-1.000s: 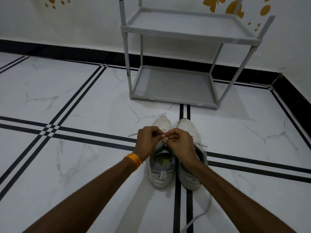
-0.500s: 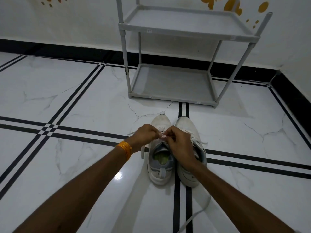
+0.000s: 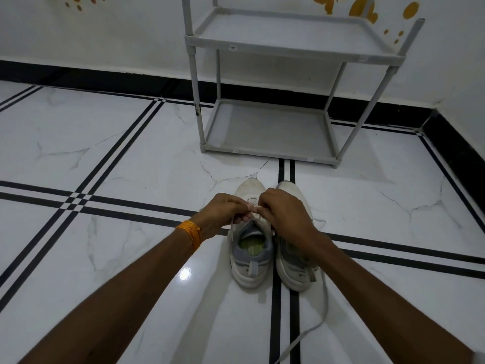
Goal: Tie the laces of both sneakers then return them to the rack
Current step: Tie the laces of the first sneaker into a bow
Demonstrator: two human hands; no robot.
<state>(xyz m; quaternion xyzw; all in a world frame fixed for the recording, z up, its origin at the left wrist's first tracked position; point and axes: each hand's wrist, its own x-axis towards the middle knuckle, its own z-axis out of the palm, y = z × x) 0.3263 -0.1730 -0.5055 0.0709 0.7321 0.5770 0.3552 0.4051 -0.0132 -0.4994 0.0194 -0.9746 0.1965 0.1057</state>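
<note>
1. Laces of the left sneaker are pinched between both hands, just above the shoe's tongue; one strand hangs down the shoe's left side.
2. Both sneakers stand side by side on the floor, toes pointing toward the rack, heels toward the person. The left one's opening shows a green insole inside.
3. The right sneaker is touching or nearly touching its partner; a loose lace trails from it along the floor toward the bottom edge of view.
4. The left hand is curled, its fingers closed on a lace strand at the shoe's throat; an orange thread band circles that wrist.
5. The right hand arches over the same spot, fingers bent and closed on the lace, knuckles up, partly covering the right sneaker.
6. Both forearms reach forward from the lower corners and meet over the left sneaker.
7. The grey two-shelf rack stands beyond the shoes against the white wall; both shelves hold nothing.
8. Orange decals mark the wall above it.
</note>
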